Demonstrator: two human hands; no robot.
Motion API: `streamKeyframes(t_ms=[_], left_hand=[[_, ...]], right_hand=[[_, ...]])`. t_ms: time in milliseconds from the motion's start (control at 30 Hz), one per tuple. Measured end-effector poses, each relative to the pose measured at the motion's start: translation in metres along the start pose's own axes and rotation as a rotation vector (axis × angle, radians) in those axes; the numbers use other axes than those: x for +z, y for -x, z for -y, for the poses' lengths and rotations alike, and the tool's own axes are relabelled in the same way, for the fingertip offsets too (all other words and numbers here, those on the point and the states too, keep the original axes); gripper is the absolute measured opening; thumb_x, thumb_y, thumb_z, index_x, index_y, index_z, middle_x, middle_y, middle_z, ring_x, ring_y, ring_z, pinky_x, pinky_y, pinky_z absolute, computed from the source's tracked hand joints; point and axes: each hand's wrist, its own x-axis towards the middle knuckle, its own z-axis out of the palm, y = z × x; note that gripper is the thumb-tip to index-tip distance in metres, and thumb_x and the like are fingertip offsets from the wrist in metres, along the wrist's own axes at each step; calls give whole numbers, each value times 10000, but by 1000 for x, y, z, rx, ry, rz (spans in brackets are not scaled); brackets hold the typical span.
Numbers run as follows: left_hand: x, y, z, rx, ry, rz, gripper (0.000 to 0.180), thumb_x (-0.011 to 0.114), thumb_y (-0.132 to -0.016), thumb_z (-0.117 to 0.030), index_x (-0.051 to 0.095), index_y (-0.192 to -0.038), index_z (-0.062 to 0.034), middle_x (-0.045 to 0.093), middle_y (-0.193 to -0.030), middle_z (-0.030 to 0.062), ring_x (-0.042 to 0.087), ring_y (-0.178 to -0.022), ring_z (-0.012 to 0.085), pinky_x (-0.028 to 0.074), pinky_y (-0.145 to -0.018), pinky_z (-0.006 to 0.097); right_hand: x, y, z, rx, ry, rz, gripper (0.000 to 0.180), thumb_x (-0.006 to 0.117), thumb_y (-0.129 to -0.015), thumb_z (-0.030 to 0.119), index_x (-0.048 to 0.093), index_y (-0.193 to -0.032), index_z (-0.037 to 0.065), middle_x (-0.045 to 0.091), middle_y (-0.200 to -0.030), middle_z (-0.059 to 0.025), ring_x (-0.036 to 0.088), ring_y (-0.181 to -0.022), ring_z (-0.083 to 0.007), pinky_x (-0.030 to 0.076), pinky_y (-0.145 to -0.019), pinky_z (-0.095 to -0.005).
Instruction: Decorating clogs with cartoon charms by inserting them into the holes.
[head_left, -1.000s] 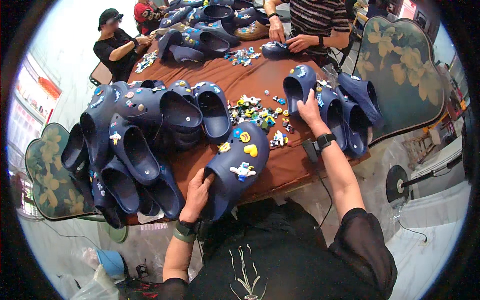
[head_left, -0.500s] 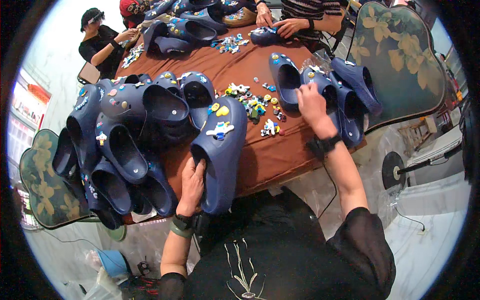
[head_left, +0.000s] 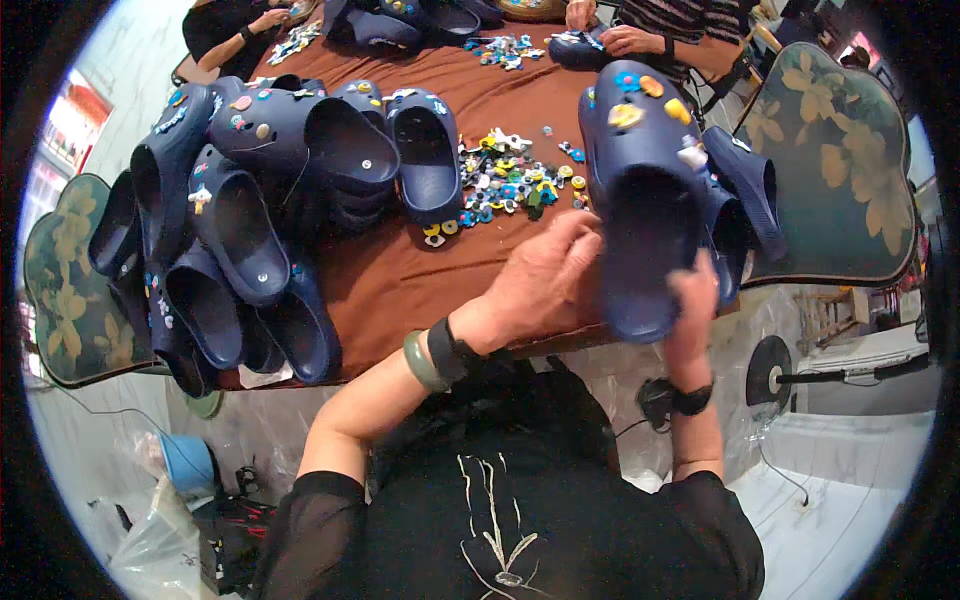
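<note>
A dark blue clog [head_left: 645,150] with blue, orange, yellow and white charms on its toe stands toe-away at the right of the table, its opening facing me. My right hand [head_left: 690,310] is closed on the right side of its heel, somewhat blurred. Beside the clog's left edge is my left hand [head_left: 540,265], fingers bent toward it. Its fingertips are partly hidden, and whether they touch the clog does not show. A heap of small colourful shoe charms [head_left: 505,180] lies on the brown cloth just beyond my left hand.
Many dark blue clogs [head_left: 240,225] are piled at the left, with one upright clog [head_left: 425,155] beside them. More clogs [head_left: 745,185] stand at the right edge. Across the brown-covered table [head_left: 400,300], a co-worker's hands [head_left: 630,40] handle another clog. A patterned chair back [head_left: 835,170] stands right.
My left hand no longer holds the clog it had at the left and has moved right. My right hand now grips a clog nearer me. The view has shifted slightly.
</note>
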Motion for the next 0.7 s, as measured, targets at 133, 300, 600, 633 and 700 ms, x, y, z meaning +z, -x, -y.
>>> streamKeyframes(t_ms=[133,300,600,633,700], left_hand=[[14,15,19,-135,44,239,225,521,-954,-210,536,-1089,-31,598,-915,182,601,-901,362,479,-785,401],[9,45,50,-24,-267,411,231,565,-911,-246,570,-1026,-46,598,-979,163,551,-997,344,431,-855,431],[-35,75,68,-132,-345,408,240,599,-892,-253,589,-1017,-49,595,-1060,122,534,-1074,308,417,-908,407],[-39,76,71,-127,-346,399,231,603,-889,-243,592,-1006,-44,595,-1055,124,539,-1068,310,428,-899,406],[-44,79,73,-129,-332,391,227,605,-888,-236,592,-1006,-43,595,-1057,123,539,-1069,310,427,-904,407]], right_hand=[[-77,-66,-25,62,-68,-319,100,574,-852,156,610,-875,66,569,-854,-2,533,-803,-113,435,-773,-266],[-149,-120,-54,384,-245,-145,88,593,-852,182,617,-866,98,590,-825,34,555,-766,-89,425,-696,-253],[-167,-113,-74,458,-239,-307,324,603,-861,240,631,-1125,55,630,-1013,-47,603,-897,-180,484,-735,-337],[-164,-113,-72,452,-241,-317,375,597,-874,263,615,-1168,31,626,-1053,-67,600,-940,-204,482,-781,-347],[-159,-110,-66,204,236,-388,382,581,-891,282,609,-1157,10,619,-1067,-89,591,-975,-227,466,-827,-353]])
